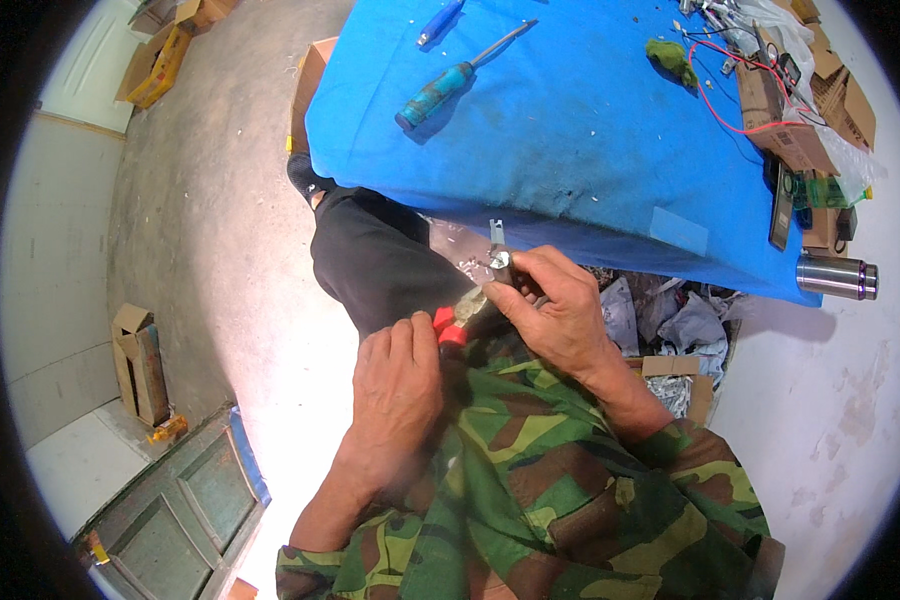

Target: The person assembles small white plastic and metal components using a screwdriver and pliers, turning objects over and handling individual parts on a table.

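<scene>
Left hand (398,375) clamps red-handled pliers (452,326); right hand (555,310), at 3 o'clock, pinches small grey metal part (500,262). Work looks mid-way, part not yet free.

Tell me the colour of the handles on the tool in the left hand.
Red: the tool's handles show red between the left hand's fingers, in the head view.

A screwdriver (450,80) lies on the table (590,150), with boxes (800,110) at its right edge. Below the table's near edge, the right hand (560,310) sits right of the left hand (395,390), a metal part (500,265) in it.
</scene>
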{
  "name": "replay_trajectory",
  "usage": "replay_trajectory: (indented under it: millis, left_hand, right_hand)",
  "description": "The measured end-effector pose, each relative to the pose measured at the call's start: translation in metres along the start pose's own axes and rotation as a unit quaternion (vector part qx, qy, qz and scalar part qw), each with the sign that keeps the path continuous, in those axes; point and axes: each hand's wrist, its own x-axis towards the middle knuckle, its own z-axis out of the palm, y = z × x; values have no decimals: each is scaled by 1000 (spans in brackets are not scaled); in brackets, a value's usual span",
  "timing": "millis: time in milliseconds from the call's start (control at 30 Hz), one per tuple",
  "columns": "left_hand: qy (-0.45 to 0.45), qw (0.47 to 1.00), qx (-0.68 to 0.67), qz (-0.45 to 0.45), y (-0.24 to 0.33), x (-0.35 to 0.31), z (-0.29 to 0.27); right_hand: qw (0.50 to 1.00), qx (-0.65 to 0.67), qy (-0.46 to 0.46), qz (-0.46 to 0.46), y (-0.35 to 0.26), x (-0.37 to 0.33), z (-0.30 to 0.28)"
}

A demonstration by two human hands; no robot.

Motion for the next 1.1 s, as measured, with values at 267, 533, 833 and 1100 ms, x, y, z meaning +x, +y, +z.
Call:
replay_trajectory:
  millis: [267, 533, 833, 1100]
  left_hand:
    - [-37, 999, -35, -14, -2, 3, -6]
    - [-6, 1000, -19, -13, -2, 9, -7]
    - [3, 1000, 7, -11, 2, 14, -7]
    - [4, 1000, 16, -14, 5, 15, -7]
  right_hand:
    - [997, -27, -52, -46, 4, -2, -3]
    - [997, -4, -83, -2, 3, 2, -15]
    - [935, 262, -106, 213, 29, -12, -14]
    - [860, 402, -66, 306, 30, -14, -10]
